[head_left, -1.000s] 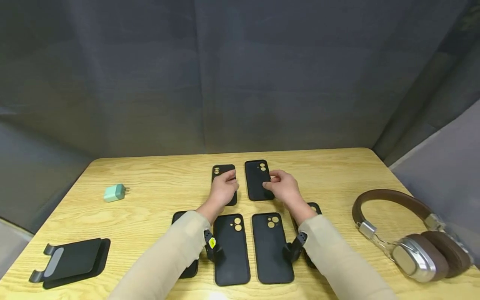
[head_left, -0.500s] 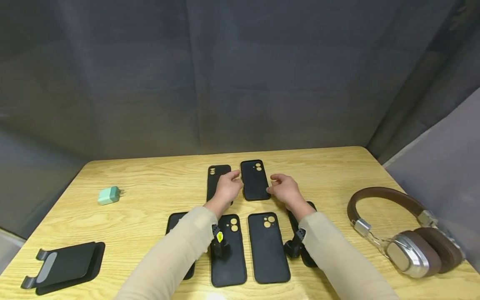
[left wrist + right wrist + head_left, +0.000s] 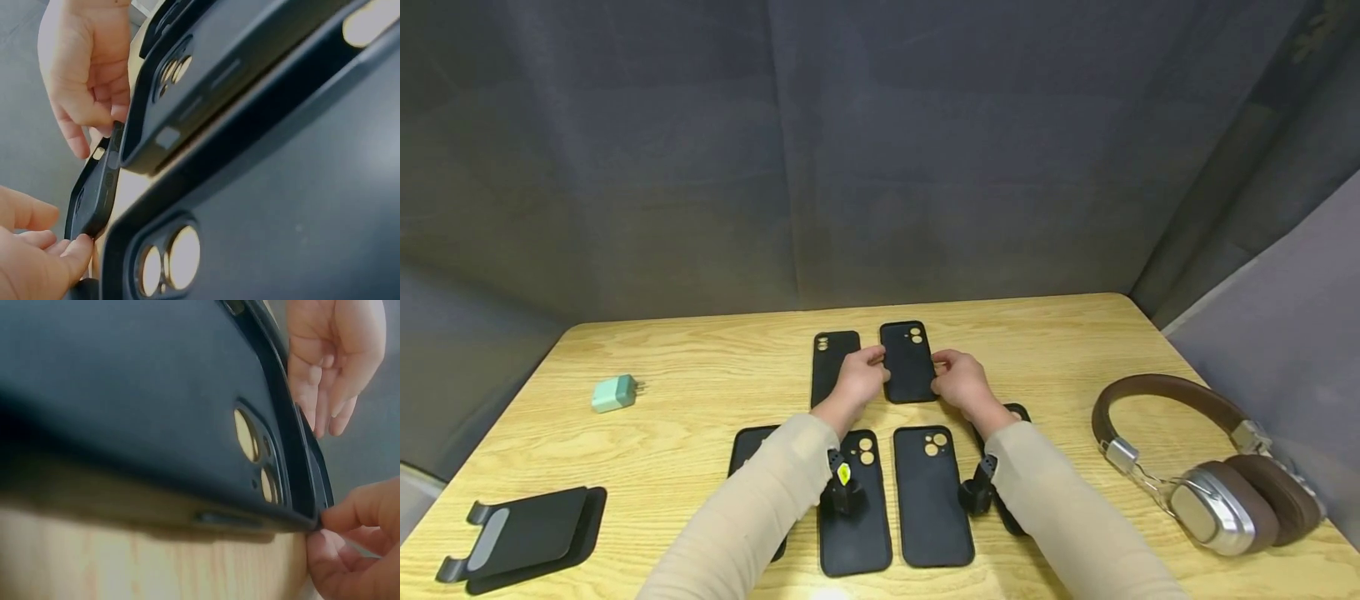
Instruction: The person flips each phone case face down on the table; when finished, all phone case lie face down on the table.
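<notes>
Several black phone cases lie camera-hole side up in two rows on a wooden table (image 3: 700, 392). My left hand (image 3: 876, 367) and right hand (image 3: 942, 371) hold the far-right case (image 3: 907, 358) by its two long edges, fingers curled onto the rims. In the left wrist view that case (image 3: 94, 194) appears edge-on between my left fingertips (image 3: 75, 250) and the right hand (image 3: 87, 81). In the right wrist view my right thumb and finger (image 3: 325, 519) pinch its rim, with the left hand (image 3: 334, 356) beyond. The far-left case (image 3: 831, 362) lies beside my left hand, untouched.
Two near-row cases (image 3: 853, 508) (image 3: 931, 492) lie between my forearms; two more are partly hidden under my sleeves (image 3: 747, 446) (image 3: 1018, 412). A mint-green charger (image 3: 612, 392) sits left, a black phone stand (image 3: 523, 533) front left, brown headphones (image 3: 1210, 467) right.
My left hand left the far-left case and moved right to the far-right case's left edge. My right hand drew back off that case's top onto its right edge.
</notes>
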`<state>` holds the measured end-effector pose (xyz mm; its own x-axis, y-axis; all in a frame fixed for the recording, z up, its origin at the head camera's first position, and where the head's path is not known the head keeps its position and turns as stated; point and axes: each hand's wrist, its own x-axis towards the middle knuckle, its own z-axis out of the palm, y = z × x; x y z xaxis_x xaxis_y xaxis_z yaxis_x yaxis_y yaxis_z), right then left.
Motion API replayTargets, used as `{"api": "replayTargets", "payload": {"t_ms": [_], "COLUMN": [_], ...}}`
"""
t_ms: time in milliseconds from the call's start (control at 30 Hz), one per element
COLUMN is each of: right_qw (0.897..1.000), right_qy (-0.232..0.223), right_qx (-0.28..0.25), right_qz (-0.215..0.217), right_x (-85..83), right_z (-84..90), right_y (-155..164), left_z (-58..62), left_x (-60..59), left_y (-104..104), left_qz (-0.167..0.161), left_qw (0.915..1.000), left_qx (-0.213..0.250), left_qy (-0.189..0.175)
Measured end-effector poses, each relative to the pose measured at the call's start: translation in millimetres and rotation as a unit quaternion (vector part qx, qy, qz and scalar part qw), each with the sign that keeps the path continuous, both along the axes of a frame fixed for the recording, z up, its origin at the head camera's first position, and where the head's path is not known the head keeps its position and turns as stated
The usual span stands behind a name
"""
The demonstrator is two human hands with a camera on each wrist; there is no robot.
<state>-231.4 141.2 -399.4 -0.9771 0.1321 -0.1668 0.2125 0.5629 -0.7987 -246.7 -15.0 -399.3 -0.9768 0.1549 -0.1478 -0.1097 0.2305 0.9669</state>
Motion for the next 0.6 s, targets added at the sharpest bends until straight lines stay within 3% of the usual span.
{"api": "replayTargets", "payload": {"t_ms": [233, 400, 600], "right_qw": [1.0, 0.999, 0.995], "right_qy": [-0.013, -0.037, -0.061], "right_qx": [0.003, -0.03, -0.076], "right_qz": [-0.001, 0.0, 0.011], "right_x": [2.3, 3.4, 3.2], "right_z": [5.7, 13.6, 18.6], "right_y": [0.3, 2.8, 2.7], "left_z": [4.4, 7.6, 10.4], "left_x": [4.1, 2.9, 1.8], "left_y": [0.6, -1.9, -5.3], "left_qz": [0.006, 0.02, 0.035], "left_qw": [0.9996, 0.9981, 0.9983], "left_qx": [0.022, 0.052, 0.04], "left_qy": [-0.016, -0.028, -0.021]}}
